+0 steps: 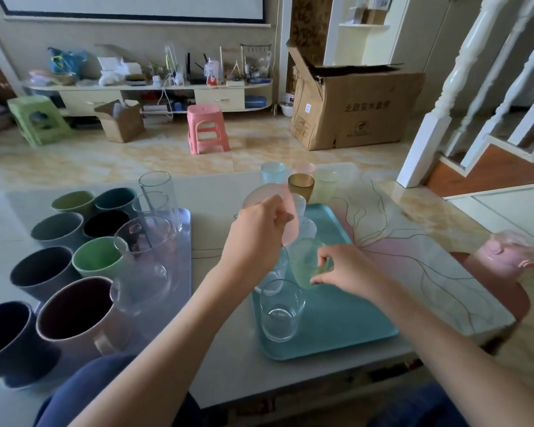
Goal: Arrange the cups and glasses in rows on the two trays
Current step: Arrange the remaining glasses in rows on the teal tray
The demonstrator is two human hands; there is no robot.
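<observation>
We found the left tray (184,260) nearly filled: mugs (74,306) in two rows, clear glasses (154,192) beside them. The teal tray (336,328) held one line of glasses, nearest a clear glass (281,312). Left hand (256,238) pinched a pink cup (285,211), tilted, above that tray; right hand (342,272) pinched a green cup (304,263) by its rim, on or just over the tray, contact unclear. Four coloured cups (301,183) stood loose on the table (222,349). We judged the task past halfway
</observation>
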